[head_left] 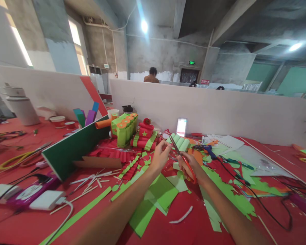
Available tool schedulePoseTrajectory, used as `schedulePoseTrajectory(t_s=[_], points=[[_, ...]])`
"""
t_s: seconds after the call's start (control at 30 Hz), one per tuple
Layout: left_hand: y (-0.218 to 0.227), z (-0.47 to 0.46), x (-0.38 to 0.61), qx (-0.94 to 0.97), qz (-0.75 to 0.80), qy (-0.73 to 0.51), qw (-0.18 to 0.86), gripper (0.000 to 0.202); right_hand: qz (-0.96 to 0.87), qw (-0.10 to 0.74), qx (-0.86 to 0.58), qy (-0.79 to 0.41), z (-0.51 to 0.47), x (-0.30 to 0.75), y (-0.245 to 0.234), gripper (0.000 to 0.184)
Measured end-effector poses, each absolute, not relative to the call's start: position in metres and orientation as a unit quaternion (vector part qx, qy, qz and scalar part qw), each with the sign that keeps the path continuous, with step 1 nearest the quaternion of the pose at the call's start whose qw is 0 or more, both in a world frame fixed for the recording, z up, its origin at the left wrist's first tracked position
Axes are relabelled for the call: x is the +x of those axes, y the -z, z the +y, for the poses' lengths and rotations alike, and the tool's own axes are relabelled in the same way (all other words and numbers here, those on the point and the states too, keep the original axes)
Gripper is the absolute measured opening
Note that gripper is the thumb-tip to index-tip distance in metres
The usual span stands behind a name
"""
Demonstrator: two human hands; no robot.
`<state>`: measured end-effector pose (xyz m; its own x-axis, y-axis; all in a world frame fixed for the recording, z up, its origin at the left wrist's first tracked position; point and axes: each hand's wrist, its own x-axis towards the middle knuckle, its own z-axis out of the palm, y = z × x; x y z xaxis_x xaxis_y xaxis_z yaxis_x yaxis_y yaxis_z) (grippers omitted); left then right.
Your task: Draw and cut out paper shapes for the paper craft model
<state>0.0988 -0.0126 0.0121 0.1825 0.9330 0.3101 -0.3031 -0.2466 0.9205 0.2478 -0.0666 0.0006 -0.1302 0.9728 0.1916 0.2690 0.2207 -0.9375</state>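
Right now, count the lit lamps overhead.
2: one lamp near the top, slightly left of centre; another lamp at upper right. More may be hidden.

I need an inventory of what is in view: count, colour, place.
Scissors: one, orange handles, centre
Paper pieces: many, mostly green, centre and right
Red roll stack: one, green bands, centre
Green roll model: one, orange details, left of centre
Rolls: several, pale green, beyond scissors
Corded tool: one, blue, right
Board: one, green, left
Sticks: several, pale, left
Power strip: one, purple, lower left
Bottle: one, white, far left
Table: one, red, underneath
Person: one, brown top, background
Left hand: one, bare, near blades
Right hand: one, bare, holding scissors
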Motion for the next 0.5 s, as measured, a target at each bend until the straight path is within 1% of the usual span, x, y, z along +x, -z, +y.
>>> schedulePoseTrajectory(t_s=[0.3, 0.5], points=[[-0.016, 0.000, 0.085, 0.586, 0.304, -0.535, 0.527, 0.016, -0.674, 0.388, -0.472, -0.415, -0.063, 0.265, -0.003, 0.053], [-0.015, 0.002, 0.085, 0.596, 0.302, -0.524, 0.528, 0.016, -0.685, 0.370, -0.463, -0.423, -0.061, 0.267, -0.005, 0.056]])
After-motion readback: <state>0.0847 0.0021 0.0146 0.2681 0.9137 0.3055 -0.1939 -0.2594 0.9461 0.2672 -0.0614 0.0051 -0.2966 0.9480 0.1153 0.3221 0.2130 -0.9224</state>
